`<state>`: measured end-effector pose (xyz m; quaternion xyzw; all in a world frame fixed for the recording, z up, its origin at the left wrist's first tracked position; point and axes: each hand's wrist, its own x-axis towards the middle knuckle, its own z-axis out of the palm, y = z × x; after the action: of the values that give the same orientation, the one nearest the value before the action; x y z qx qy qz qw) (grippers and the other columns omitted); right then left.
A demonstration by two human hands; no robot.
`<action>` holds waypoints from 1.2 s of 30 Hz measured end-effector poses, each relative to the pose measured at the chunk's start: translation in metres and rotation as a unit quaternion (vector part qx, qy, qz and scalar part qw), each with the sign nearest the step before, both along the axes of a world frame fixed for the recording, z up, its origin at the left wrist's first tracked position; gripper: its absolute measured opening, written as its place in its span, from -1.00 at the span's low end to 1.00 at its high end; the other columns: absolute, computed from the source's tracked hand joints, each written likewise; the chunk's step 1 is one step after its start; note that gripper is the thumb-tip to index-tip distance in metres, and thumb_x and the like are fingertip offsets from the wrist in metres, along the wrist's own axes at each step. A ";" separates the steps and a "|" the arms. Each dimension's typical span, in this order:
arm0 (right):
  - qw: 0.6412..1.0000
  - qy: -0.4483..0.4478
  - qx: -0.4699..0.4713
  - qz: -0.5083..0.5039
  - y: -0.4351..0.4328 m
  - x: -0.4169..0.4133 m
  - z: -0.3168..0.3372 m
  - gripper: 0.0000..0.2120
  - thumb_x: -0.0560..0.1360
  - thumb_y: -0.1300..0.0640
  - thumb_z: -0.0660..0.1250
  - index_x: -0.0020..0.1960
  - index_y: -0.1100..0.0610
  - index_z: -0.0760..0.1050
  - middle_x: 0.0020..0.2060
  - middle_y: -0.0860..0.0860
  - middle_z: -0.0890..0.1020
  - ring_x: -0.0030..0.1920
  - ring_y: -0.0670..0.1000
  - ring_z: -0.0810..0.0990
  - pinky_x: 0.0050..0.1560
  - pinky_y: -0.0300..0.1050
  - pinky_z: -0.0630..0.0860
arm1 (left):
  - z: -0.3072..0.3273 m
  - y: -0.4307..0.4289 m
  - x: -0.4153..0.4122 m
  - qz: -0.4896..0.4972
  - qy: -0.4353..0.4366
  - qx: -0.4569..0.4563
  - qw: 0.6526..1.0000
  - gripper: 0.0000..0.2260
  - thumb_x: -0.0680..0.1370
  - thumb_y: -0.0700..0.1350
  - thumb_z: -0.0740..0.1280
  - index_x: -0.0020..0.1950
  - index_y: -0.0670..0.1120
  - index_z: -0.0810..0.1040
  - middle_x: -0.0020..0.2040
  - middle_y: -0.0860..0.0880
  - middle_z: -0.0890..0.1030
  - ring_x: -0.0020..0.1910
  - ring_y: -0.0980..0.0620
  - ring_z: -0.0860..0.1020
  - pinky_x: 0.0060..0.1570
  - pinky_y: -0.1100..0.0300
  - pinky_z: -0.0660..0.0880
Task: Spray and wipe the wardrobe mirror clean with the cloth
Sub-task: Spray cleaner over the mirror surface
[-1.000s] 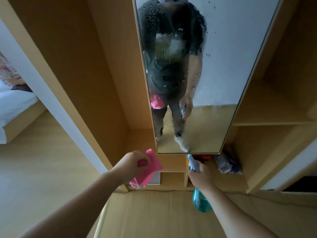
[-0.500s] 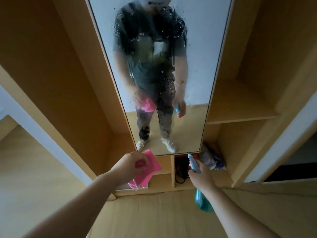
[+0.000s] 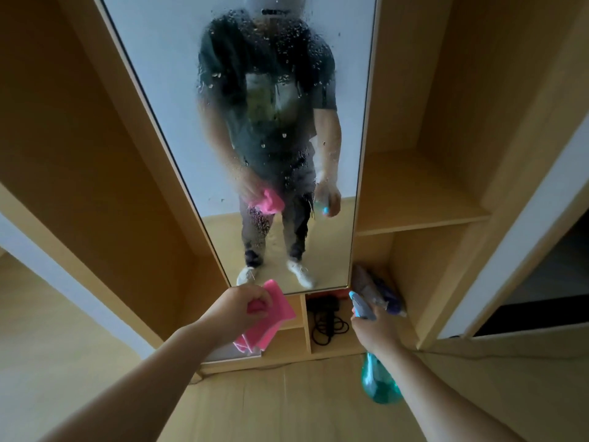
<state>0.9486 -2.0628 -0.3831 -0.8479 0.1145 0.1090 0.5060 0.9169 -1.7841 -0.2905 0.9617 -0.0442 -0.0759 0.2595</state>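
The cloth [image 3: 274,314] is showing bright pink. The spray bottle [image 3: 379,384] is showing a teal body and a light blue head. The mirror [image 3: 159,74] is carrying a speckle of droplets over pale grey. The wardrobe [image 3: 95,154] is showing light tan wood, and the cable [image 3: 328,323] is showing black.

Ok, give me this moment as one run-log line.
mirror: droplets on glass, not yet wiped | left hand: grips pink cloth, below mirror edge | right hand: holds spray bottle

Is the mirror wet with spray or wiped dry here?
Wet: droplets and runs speckle the mirror across the reflected torso. The pink cloth, gripped by the left hand, sits near its bottom edge.
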 end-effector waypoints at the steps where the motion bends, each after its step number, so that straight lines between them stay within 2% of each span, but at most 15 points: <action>1: 1.000 -0.001 0.010 0.014 -0.004 0.000 0.004 -0.80 0.44 0.17 0.27 -0.14 -0.16 0.42 -0.22 -0.04 0.59 -0.25 -0.04 0.58 -0.36 -0.24 0.45 | 0.002 -0.004 0.001 -0.002 -0.001 0.001 1.000 -0.75 0.51 -0.15 0.38 -0.12 0.25 0.51 -0.05 0.25 0.56 -0.12 0.31 0.53 -0.31 0.47 0.43; 4: 0.998 -0.043 0.031 0.040 -0.020 0.002 0.019 -0.72 0.47 0.18 0.27 -0.14 -0.23 0.41 -0.26 -0.05 0.55 -0.29 -0.07 0.54 -0.40 -0.37 0.44 | 0.007 -0.018 0.006 -0.008 -0.005 0.001 1.000 -0.77 0.52 -0.14 0.37 -0.11 0.23 0.52 -0.05 0.25 0.56 -0.12 0.29 0.53 -0.31 0.44 0.45; 6: 0.995 -0.074 0.044 0.054 -0.031 0.006 0.029 -0.79 0.50 0.14 0.30 0.00 -0.17 0.48 -0.23 -0.05 0.54 -0.23 -0.03 0.56 -0.18 -0.18 0.53 | 0.011 -0.030 0.010 -0.015 -0.009 -0.003 1.000 -0.77 0.52 -0.14 0.37 -0.13 0.24 0.52 -0.07 0.26 0.55 -0.14 0.30 0.53 -0.32 0.43 0.44; 8: 0.990 -0.090 0.082 0.074 -0.043 0.008 0.041 -0.71 0.52 0.10 0.34 0.24 -0.06 0.49 -0.25 -0.02 0.51 -0.19 0.04 0.55 -0.01 0.05 0.54 | 0.017 -0.044 0.016 -0.025 -0.017 -0.009 1.000 -0.76 0.52 -0.14 0.37 -0.14 0.24 0.52 -0.08 0.27 0.55 -0.14 0.31 0.52 -0.32 0.45 0.43; 9: 0.987 -0.093 0.104 0.083 -0.049 0.009 0.049 -0.65 0.52 0.09 0.37 0.29 -0.05 0.46 -0.26 0.04 0.49 -0.19 0.08 0.54 0.01 0.08 0.53 | 0.020 -0.052 0.019 -0.034 -0.022 -0.011 0.999 -0.76 0.52 -0.14 0.37 -0.14 0.24 0.51 -0.08 0.28 0.54 -0.14 0.32 0.51 -0.33 0.47 0.43; 11: 0.983 -0.102 0.125 0.089 -0.060 0.009 0.066 -0.62 0.48 0.04 0.43 0.24 -0.14 0.42 -0.20 0.13 0.49 -0.14 0.17 0.55 0.01 0.07 0.52 | 0.027 -0.067 0.026 -0.058 -0.036 -0.015 0.998 -0.77 0.52 -0.15 0.38 -0.13 0.22 0.51 -0.08 0.30 0.51 -0.16 0.35 0.49 -0.33 0.53 0.42; 13: 0.984 -0.097 0.128 0.082 -0.071 0.009 0.082 -0.56 0.40 0.03 0.48 0.17 -0.20 0.36 -0.14 0.05 0.46 -0.10 0.09 0.54 -0.04 -0.06 0.46 | 0.032 -0.081 0.034 -0.085 -0.047 -0.019 0.995 -0.79 0.51 -0.15 0.38 -0.10 0.20 0.53 -0.09 0.32 0.49 -0.17 0.37 0.48 -0.31 0.57 0.40; 15: 0.985 -0.089 0.125 0.079 -0.082 0.012 0.096 -0.51 0.35 0.09 0.45 0.15 -0.18 0.30 -0.13 0.01 0.41 -0.12 0.01 0.50 -0.09 -0.10 0.40 | 0.037 -0.094 0.043 -0.112 -0.051 -0.031 0.992 -0.78 0.51 -0.16 0.38 -0.10 0.20 0.52 -0.10 0.32 0.48 -0.17 0.38 0.47 -0.30 0.56 0.40; 18: 0.985 -0.110 0.110 0.078 -0.095 0.015 0.115 -0.58 0.35 0.17 0.35 0.10 -0.12 0.28 -0.16 0.00 0.36 -0.14 0.00 0.47 -0.07 -0.06 0.41 | 0.043 -0.112 0.059 -0.154 -0.058 -0.046 0.985 -0.76 0.50 -0.17 0.38 -0.09 0.22 0.51 -0.07 0.31 0.50 -0.11 0.34 0.48 -0.25 0.51 0.39; 20: 0.983 -0.133 0.103 0.069 -0.102 0.015 0.127 -0.64 0.42 0.19 0.37 0.07 -0.09 0.28 -0.14 0.00 0.38 -0.10 0.00 0.50 -0.01 -0.05 0.43 | 0.047 -0.123 0.070 -0.177 -0.061 -0.062 0.980 -0.76 0.50 -0.16 0.38 -0.08 0.21 0.51 -0.03 0.28 0.51 -0.07 0.27 0.50 -0.19 0.46 0.39; 23: 0.980 -0.181 0.079 0.032 -0.111 0.020 0.149 -0.65 0.45 0.22 0.44 0.02 -0.09 0.34 -0.16 -0.06 0.46 -0.17 -0.12 0.54 -0.04 -0.16 0.45 | 0.058 -0.140 0.087 -0.208 -0.072 -0.074 0.973 -0.80 0.50 -0.16 0.38 -0.05 0.16 0.55 0.00 0.23 0.53 -0.07 0.27 0.50 -0.21 0.47 0.42; 26: 0.973 -0.226 0.039 -0.019 -0.122 0.030 0.173 -0.65 0.41 0.19 0.51 0.03 -0.08 0.41 -0.08 -0.06 0.56 -0.06 -0.14 0.59 0.00 -0.21 0.50 | 0.071 -0.158 0.102 -0.246 -0.096 -0.074 0.962 -0.84 0.50 -0.17 0.39 0.00 0.08 0.60 0.03 0.18 0.55 -0.06 0.24 0.53 -0.15 0.46 0.46; 29: 0.967 -0.251 -0.004 -0.034 -0.136 0.041 0.193 -0.71 0.41 0.17 0.51 0.03 -0.02 0.48 -0.11 -0.05 0.58 -0.12 -0.20 0.58 -0.13 -0.36 0.49 | 0.083 -0.173 0.117 -0.280 -0.116 -0.075 0.950 -0.85 0.51 -0.18 0.37 0.02 0.04 0.59 0.04 0.12 0.57 -0.05 0.19 0.54 -0.12 0.40 0.48; 33: 0.959 -0.273 -0.023 -0.075 -0.151 0.064 0.213 -0.67 0.43 0.18 0.50 0.16 0.05 0.53 0.01 -0.02 0.63 0.01 -0.18 0.58 0.07 -0.13 0.51 | 0.091 -0.190 0.137 -0.293 -0.131 -0.072 0.944 -0.84 0.51 -0.21 0.36 0.04 0.01 0.59 0.04 0.08 0.55 -0.04 0.14 0.53 -0.07 0.38 0.45; 36: 0.951 -0.295 -0.018 -0.087 -0.159 0.090 0.224 -0.66 0.43 0.21 0.49 0.16 0.01 0.52 0.03 -0.02 0.64 0.03 -0.17 0.58 0.04 -0.18 0.51 | 0.097 -0.204 0.155 -0.289 -0.146 -0.081 0.943 -0.83 0.51 -0.23 0.35 0.05 -0.02 0.61 0.04 0.07 0.56 -0.03 0.12 0.53 -0.03 0.33 0.50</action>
<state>1.0385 -2.2215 -0.1594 -0.8378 0.0347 -0.1926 0.5097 1.0719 -1.9878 -0.1936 0.8840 -0.3635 -0.0029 0.2940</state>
